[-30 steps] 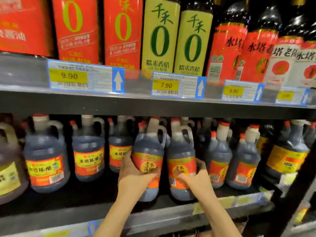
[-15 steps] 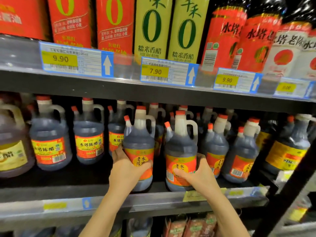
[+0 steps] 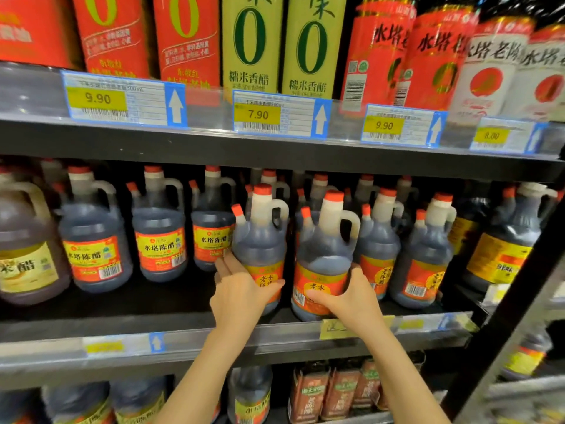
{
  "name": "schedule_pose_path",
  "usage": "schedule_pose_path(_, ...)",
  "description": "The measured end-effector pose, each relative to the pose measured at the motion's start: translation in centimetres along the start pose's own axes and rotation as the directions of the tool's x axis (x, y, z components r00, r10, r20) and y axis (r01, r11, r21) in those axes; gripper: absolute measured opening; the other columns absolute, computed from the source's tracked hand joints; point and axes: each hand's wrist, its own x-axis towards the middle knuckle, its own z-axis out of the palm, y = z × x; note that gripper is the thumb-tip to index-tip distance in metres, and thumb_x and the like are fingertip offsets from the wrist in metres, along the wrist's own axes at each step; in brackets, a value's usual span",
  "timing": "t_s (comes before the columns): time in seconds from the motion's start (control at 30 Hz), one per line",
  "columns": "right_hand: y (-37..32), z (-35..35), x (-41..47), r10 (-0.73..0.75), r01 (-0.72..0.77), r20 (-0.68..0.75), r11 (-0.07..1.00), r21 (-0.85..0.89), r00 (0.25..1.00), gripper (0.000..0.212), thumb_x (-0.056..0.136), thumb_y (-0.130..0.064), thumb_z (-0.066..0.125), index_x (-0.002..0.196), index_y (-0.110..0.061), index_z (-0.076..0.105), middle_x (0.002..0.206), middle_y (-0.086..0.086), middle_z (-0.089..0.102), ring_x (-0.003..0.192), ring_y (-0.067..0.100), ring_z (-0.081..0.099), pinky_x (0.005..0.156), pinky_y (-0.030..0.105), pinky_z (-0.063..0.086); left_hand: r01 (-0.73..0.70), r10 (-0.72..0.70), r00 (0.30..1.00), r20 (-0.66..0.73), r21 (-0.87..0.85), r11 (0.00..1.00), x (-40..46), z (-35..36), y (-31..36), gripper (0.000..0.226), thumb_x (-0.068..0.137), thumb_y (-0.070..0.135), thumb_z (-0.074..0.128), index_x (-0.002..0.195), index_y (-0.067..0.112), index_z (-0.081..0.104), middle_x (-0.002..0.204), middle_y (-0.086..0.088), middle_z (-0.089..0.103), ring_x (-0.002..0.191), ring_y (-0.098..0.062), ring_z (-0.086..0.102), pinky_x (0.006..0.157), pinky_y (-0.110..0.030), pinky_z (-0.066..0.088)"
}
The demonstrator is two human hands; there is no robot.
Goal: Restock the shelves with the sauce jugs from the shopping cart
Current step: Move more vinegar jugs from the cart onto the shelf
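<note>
- Placing is the step in hand: two dark plastic sauce jugs with red caps and orange labels are held at the front of the black middle shelf [image 3: 128,304], the left jug [image 3: 260,240] gripped by the left hand [image 3: 241,296], the right jug [image 3: 324,258] by the right hand [image 3: 351,296].
- Next, by judgement, both must be pushed back level with the neighbouring jugs, then released.
- Compared with a second ago, the jugs stand nearer the front edge and the view is tilted lower.

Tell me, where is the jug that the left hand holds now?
In the head view, the left hand's jug is at the centre of the middle shelf, between a jug with a yellow-banded label and the right hand's jug.
</note>
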Motion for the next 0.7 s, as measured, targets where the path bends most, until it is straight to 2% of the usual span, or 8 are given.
schedule_pose_path(0.13, 0.0, 0.4, 0.7, -0.007, 0.005, -0.036, 0.999, -0.043, 0.999, 0.081, 0.063, -0.037, 0.083, 0.128, -0.009, 0.043, 0.119, 0.009, 0.059, 0.109, 0.025, 0.057, 0.083, 0.031, 0.047, -0.042, 0.042, 0.999, -0.006, -0.036, 0.998, 0.6, 1.0, 0.6, 0.102, 0.064, 0.053, 0.076, 0.133, -0.003, 0.026, 0.133, -0.017, 0.037, 0.12, -0.037, 0.045, 0.077, -0.047, 0.047)
schedule_pose_path(0.27, 0.0, 0.5, 1.5, -0.016, 0.011, -0.052, 0.996, -0.086, 0.999, 0.084, 0.067, -0.037, 0.082, 0.132, -0.006, 0.039, 0.123, 0.014, 0.058, 0.113, 0.03, 0.056, 0.087, 0.036, 0.047, -0.093, 0.098, 0.994, 0.054, -0.074, 0.993, 1.0, 1.3, 0.1, 0.1, 0.07, 0.045, 0.074, 0.139, 0.0, 0.018, 0.141, -0.02, 0.028, 0.126, -0.039, 0.038, 0.087, -0.046, 0.044)
schedule_pose_path(0.37, 0.1, 0.6, 1.6, -0.008, 0.004, -0.041, 0.996, -0.087, 0.999, 0.086, 0.067, -0.037, 0.081, 0.135, -0.005, 0.038, 0.124, 0.015, 0.057, 0.115, 0.031, 0.055, 0.09, 0.039, 0.048, -0.091, 0.095, 0.994, 0.052, -0.079, 0.993, 1.0, 1.3, 0.0, 0.098, 0.071, 0.043, 0.075, 0.139, 0.001, 0.018, 0.143, -0.02, 0.027, 0.126, -0.04, 0.038, 0.088, -0.046, 0.044)
schedule_pose_path(0.53, 0.2, 0.4, 1.6, -0.014, 0.012, -0.025, 0.998, -0.067, 1.0, 0.087, 0.069, -0.035, 0.08, 0.137, -0.004, 0.036, 0.124, 0.014, 0.057, 0.114, 0.031, 0.055, 0.089, 0.037, 0.047, -0.101, 0.104, 0.994, 0.019, -0.11, 0.989, 0.8, 1.7, 0.4, 0.09, 0.066, 0.037, 0.079, 0.131, 0.0, 0.028, 0.133, -0.02, 0.035, 0.118, -0.041, 0.045, 0.082, -0.046, 0.046)
schedule_pose_path(0.63, 0.4, 0.2, 1.6, -0.012, 0.012, -0.001, 0.999, -0.035, 1.0, 0.08, 0.07, -0.032, 0.08, 0.133, -0.007, 0.038, 0.117, 0.011, 0.061, 0.11, 0.028, 0.058, 0.08, 0.028, 0.043, -0.108, 0.11, 0.994, 0.005, -0.131, 0.985, 0.9, 1.9, 0.5, 0.089, 0.064, 0.036, 0.081, 0.128, 0.0, 0.031, 0.128, -0.019, 0.038, 0.114, -0.042, 0.048, 0.081, -0.049, 0.049)
schedule_pose_path(0.7, 0.4, 0.1, 1.6, -0.016, 0.016, 0.004, 1.0, -0.024, 1.0, 0.078, 0.071, -0.031, 0.079, 0.133, -0.007, 0.038, 0.119, 0.01, 0.061, 0.11, 0.027, 0.058, 0.081, 0.027, 0.043, -0.117, 0.118, 0.993, 0.002, -0.134, 0.984, 0.9, 2.0, 0.4, 0.09, 0.064, 0.037, 0.081, 0.128, 0.0, 0.032, 0.128, -0.019, 0.038, 0.113, -0.042, 0.049, 0.081, -0.05, 0.05)
